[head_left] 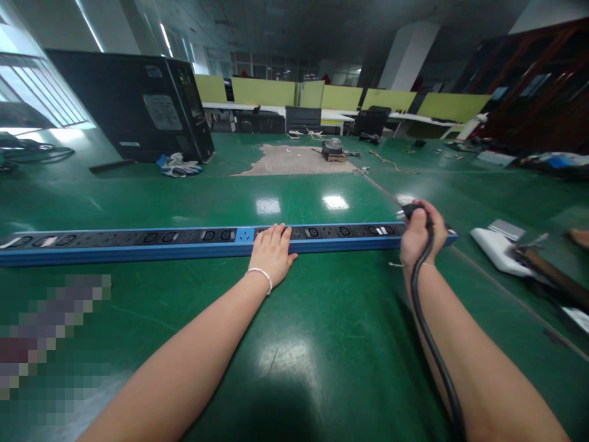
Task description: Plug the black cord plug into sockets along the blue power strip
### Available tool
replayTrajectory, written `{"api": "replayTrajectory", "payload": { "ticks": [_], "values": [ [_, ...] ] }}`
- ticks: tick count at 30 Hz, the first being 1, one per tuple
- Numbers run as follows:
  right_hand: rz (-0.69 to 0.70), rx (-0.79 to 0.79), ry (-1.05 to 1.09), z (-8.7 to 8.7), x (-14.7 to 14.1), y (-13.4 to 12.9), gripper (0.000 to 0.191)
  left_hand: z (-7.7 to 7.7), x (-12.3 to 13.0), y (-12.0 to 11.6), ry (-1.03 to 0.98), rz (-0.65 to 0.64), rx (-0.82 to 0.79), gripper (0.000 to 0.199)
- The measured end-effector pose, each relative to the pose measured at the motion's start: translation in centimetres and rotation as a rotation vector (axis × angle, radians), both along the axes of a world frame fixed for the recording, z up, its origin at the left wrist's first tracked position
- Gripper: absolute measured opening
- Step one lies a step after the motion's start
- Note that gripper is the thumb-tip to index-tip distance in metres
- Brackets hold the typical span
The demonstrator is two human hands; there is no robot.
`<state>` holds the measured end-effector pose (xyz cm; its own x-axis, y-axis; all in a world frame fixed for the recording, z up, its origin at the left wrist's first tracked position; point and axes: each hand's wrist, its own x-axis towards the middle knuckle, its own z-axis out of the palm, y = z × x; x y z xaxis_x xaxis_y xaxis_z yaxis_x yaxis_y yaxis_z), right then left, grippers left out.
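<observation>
A long blue power strip with a row of black sockets lies across the green table. Near its middle, just right of a single blue socket, my left hand rests flat on top with its fingers stretched out. My right hand is closed around a black power plug above the strip's right end. Metal prongs show at the plug's left side, apart from the sockets. From the plug a thick black cable runs down over my right forearm and out of view at the bottom.
A black computer case stands at the back left, with a pair of gloves beside it. Farther back on the table sits a small dark device. At the right lie a white object and a brown-handled tool.
</observation>
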<state>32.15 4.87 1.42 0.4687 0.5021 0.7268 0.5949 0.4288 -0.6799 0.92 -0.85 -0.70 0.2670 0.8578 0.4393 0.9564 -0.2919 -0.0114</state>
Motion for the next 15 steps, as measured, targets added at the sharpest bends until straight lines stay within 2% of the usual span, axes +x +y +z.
{"api": "replayTrajectory", "payload": {
  "ticks": [3,6,10,15],
  "values": [
    [0.007,0.029,0.072,-0.2,3.8,0.3,0.042,0.0,0.0,0.0,0.003,0.001,0.005,0.06],
    [0.038,-0.01,0.111,-1.1,6.0,0.3,0.036,0.0,0.1,0.0,0.001,0.004,0.008,0.061],
    [0.03,-0.165,0.004,-1.6,6.2,0.2,0.035,0.1,0.1,0.0,-0.003,0.002,-0.002,0.06],
    [-0.043,-0.353,-0.187,-1.1,6.1,0.2,0.036,0.0,0.0,0.0,-0.011,0.001,0.003,0.06]
  ]
}}
